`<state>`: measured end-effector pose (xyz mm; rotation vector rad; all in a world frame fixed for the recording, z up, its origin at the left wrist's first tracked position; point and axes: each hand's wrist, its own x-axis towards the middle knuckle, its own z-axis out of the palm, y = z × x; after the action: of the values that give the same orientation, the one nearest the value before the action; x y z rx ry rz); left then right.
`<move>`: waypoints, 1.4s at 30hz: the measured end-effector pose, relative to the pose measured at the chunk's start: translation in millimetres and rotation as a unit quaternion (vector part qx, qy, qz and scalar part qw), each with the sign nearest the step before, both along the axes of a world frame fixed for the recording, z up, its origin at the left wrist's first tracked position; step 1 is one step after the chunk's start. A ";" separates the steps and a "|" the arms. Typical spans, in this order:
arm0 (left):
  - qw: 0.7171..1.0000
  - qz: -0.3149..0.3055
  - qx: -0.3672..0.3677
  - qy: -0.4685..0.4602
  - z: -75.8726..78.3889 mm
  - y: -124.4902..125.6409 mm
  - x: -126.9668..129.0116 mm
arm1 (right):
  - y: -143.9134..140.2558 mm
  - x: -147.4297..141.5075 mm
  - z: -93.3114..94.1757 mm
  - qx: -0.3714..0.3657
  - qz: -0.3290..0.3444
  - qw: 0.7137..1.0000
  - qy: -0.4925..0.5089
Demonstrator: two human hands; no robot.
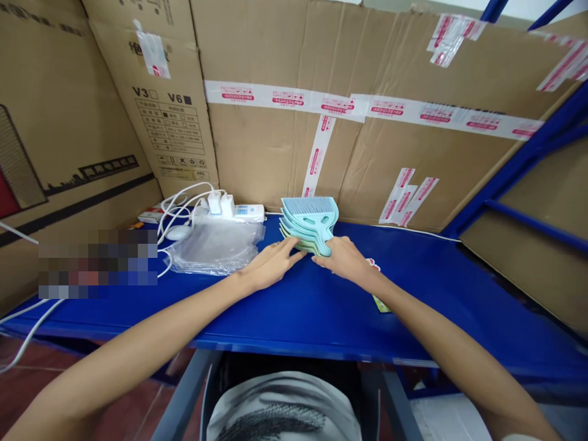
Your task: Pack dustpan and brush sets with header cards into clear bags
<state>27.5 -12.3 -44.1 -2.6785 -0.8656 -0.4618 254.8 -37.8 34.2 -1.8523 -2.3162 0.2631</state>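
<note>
A stack of several small dustpans (309,210), light blue on top and pale green below, lies at the back middle of the blue table. Ridges like comb teeth or bristles run across the top one. My right hand (342,260) is closed around the handle end at the stack's lower right. Stretched out and slightly apart, the fingers of my left hand (272,263) touch the lower left edge of the stack. A flat pile of clear plastic bags (214,245) lies left of my left hand. Behind my right wrist, a small colourful packet or card (380,304) is partly hidden.
A white power strip (249,212) with plugged chargers and loose white cables stands at the back left. Cardboard walls (275,147) enclose the blue table (285,318) at the back and sides. A blue metal frame (514,177) rises on the right. Part of the left side is blurred out.
</note>
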 end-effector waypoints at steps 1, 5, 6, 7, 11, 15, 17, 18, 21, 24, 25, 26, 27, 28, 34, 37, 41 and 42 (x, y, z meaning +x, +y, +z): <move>1.000 0.000 -0.014 0.006 -1.0 0.8 0.6 | -1.9 -5.1 5.1 -0.008 0.004 1.000 -0.006; 0.999 -0.012 -0.043 0.026 -2.7 3.2 0.2 | 11.5 -16.8 34.7 -0.147 -0.034 0.987 0.051; 0.999 -0.015 -0.044 0.027 -2.7 3.5 -0.3 | 18.9 -18.0 43.1 -0.182 -0.045 0.979 0.080; 0.999 -0.018 -0.044 0.025 -2.7 3.7 -0.9 | 26.8 -18.9 51.3 -0.213 -0.049 0.970 0.105; 0.999 -0.033 -0.039 0.016 -2.4 3.2 -2.9 | 53.9 -22.9 81.0 -0.290 -0.046 0.949 0.112; 0.999 -0.030 -0.028 0.027 -2.7 1.6 -3.6 | 65.0 -29.4 100.6 -0.306 -0.056 0.945 0.098; 0.999 -0.029 -0.027 0.028 -2.9 0.8 -3.9 | 67.0 -32.8 104.4 -0.310 -0.060 0.944 0.098; 0.999 -0.027 -0.028 0.027 -3.0 0.4 -4.1 | 67.8 -34.6 105.1 -0.312 -0.062 0.943 0.096; 0.999 -0.027 -0.026 0.029 -2.9 -0.3 -4.4 | 70.5 -41.6 107.4 -0.310 -0.072 0.946 0.071; 0.999 -0.033 -0.023 0.030 -2.3 -1.0 -4.5 | 69.1 -45.6 118.9 -0.277 -0.085 0.956 0.044; 0.999 -0.034 -0.023 0.028 -2.3 -1.2 -4.6 | 65.9 -44.2 124.8 -0.254 -0.080 0.963 0.042; 0.999 -0.035 -0.024 0.026 -2.4 -1.4 -4.6 | 60.7 -40.6 130.6 -0.223 -0.066 0.972 0.045; 0.999 -0.036 -0.025 0.022 -2.7 -1.5 -4.6 | 53.4 -34.8 135.2 -0.186 -0.050 0.980 0.050; 0.999 -0.037 -0.027 0.018 -3.2 -1.6 -4.7 | 44.4 -26.6 137.5 -0.146 -0.036 0.987 0.055; 0.998 -0.053 -0.028 0.005 -6.8 -0.5 -5.2 | -13.9 43.1 77.5 -0.046 -0.117 0.981 -0.149; 0.998 -0.055 -0.030 0.000 -6.7 -1.5 -5.8 | -24.3 65.3 25.7 -0.090 -0.156 0.960 -0.212; 0.999 -0.050 -0.017 0.004 -6.7 -4.5 -6.2 | -27.5 72.2 -9.8 -0.093 -0.133 0.968 -0.189; 0.999 -0.049 -0.014 0.004 -6.7 -5.0 -6.0 | -28.4 72.8 -11.8 -0.089 -0.130 0.970 -0.184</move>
<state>21.5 -17.4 -50.8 -2.7550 -0.7465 -0.4639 327.6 -66.2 22.4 -2.4497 -2.2915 0.1010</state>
